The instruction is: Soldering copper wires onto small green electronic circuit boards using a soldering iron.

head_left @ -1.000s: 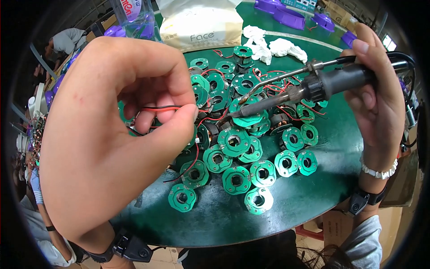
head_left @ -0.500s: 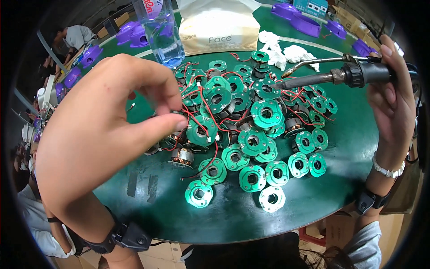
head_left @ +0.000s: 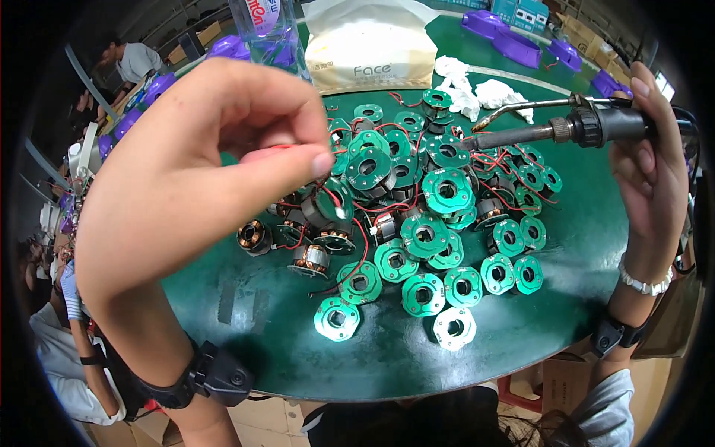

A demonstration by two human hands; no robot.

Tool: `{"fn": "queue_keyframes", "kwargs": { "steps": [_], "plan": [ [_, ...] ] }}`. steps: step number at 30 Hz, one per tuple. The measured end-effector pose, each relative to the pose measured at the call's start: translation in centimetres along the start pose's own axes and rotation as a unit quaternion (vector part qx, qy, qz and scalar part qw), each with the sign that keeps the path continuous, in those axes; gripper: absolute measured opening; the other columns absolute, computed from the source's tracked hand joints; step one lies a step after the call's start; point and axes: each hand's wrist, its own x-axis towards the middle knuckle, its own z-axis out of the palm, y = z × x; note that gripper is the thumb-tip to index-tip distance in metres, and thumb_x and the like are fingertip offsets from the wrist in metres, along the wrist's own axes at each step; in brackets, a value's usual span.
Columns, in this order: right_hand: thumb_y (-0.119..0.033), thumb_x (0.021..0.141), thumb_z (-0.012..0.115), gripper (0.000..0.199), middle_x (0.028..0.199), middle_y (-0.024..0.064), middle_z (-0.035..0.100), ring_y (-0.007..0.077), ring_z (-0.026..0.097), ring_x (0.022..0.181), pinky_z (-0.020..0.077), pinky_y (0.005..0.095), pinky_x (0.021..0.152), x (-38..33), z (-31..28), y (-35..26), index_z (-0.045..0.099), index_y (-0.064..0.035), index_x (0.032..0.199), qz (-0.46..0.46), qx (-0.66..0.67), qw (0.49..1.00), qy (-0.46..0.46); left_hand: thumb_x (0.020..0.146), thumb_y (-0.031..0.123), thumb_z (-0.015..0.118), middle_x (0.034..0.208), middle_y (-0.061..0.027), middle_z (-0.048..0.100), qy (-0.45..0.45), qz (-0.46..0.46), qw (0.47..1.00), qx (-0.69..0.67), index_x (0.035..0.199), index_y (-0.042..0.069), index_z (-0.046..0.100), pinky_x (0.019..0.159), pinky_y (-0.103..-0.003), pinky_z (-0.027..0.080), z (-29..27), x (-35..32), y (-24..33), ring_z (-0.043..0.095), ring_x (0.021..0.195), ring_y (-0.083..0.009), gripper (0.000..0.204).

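My left hand [head_left: 186, 171] is raised over the left side of a pile of small motor stators, thumb and fingers pinched together on a red wire [head_left: 333, 195]. The wire hangs below the thumb in front of a tilted stator, with a small white connector [head_left: 340, 212] at its end. On the right, my right hand [head_left: 659, 153] grips a soldering iron [head_left: 607, 124] by its black handle. Its dark tip points left over the pile, and a thin bent metal tube [head_left: 514, 106] runs above it. The stators carry green ring-shaped circuit boards [head_left: 432, 192]; some show copper windings [head_left: 254, 237].
Behind the pile stand a tissue pack [head_left: 369, 48] and a clear plastic bottle [head_left: 272, 41], partly behind my left hand. Crumpled white tissues [head_left: 500, 97] lie right of the pack. Purple plastic parts [head_left: 516, 48] line the far side of the green table [head_left: 372, 369]. Another person [head_left: 138, 59] sits at the far left.
My left hand has risen and moved slightly right, lifting the red wire; a stator beneath it now tilts. The right hand and soldering iron have barely moved. The view has shifted slightly.
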Motion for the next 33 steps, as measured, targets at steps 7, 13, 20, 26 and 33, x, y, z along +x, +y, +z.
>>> {"fn": "queue_keyframes", "kwargs": {
  "steps": [7, 13, 20, 26, 33],
  "plan": [
    [-0.004, 0.089, 0.037, 0.032, 0.125, 0.0044, 0.042, -0.0015, 0.027, 0.047, 0.0174, 0.0116, 0.035, 0.2, 1.7, -0.5, 0.046, 0.0009, 0.119, -0.022, 0.02, 0.987, 0.155, 0.081, 0.016, 0.056, 0.072, 0.0035, 0.051, 0.028, 0.02, 0.999, -0.039, 0.079, 0.002, 0.055, 0.058, -0.014, 0.032, 2.2, 0.8, 1.7, 0.044, 0.067, -0.0014, 0.014],
    [-0.004, 0.089, 0.039, 0.032, 0.096, 0.0024, 0.052, -0.0015, 0.026, 0.046, 0.0176, 0.0118, 0.035, 0.0, 1.1, -0.7, 0.045, 0.0008, 0.12, -0.01, 0.023, 0.986, 0.163, 0.081, 0.007, 0.057, 0.074, 0.0028, 0.052, -0.011, -0.013, 1.0, -0.026, 0.082, 0.0, 0.054, 0.061, -0.016, 0.037, 3.2, 1.3, 1.5, 0.046, 0.069, -0.0017, 0.008],
    [-0.013, 0.086, 0.048, 0.039, 0.089, 0.0058, 0.057, -0.0024, 0.027, 0.039, 0.0169, 0.0119, 0.029, 0.1, -0.1, 0.8, 0.04, -0.0001, 0.122, 0.004, 0.077, 0.996, -0.035, 0.08, 0.005, 0.058, 0.077, 0.0015, 0.052, 0.063, -0.005, 0.996, -0.062, 0.086, 0.0, 0.054, 0.058, -0.016, 0.036, 2.8, 0.0, 2.2, 0.046, 0.069, -0.0031, 0.009],
    [-0.014, 0.083, 0.053, 0.036, 0.086, 0.0046, 0.058, -0.0022, 0.028, 0.036, 0.0177, 0.0123, 0.027, -1.0, 3.0, 0.3, 0.044, -0.0015, 0.116, -0.005, 0.08, 0.997, 0.01, 0.08, 0.007, 0.058, 0.074, 0.0023, 0.051, 0.085, -0.004, 0.993, -0.083, 0.083, 0.0, 0.054, 0.056, -0.016, 0.034, 3.7, 0.3, 2.1, 0.045, 0.066, -0.0024, 0.009],
    [-0.014, 0.082, 0.054, 0.035, 0.084, 0.0042, 0.058, -0.0024, 0.028, 0.036, 0.0178, 0.0121, 0.028, -1.4, 4.2, -0.4, 0.044, -0.0023, 0.114, 0.016, 0.057, 0.998, 0.037, 0.08, 0.008, 0.057, 0.069, 0.0041, 0.047, 0.1, 0.005, 0.991, -0.085, 0.076, 0.001, 0.053, 0.053, -0.016, 0.032, 4.0, 0.3, 2.3, 0.042, 0.062, -0.0016, 0.009]
  ]
}}
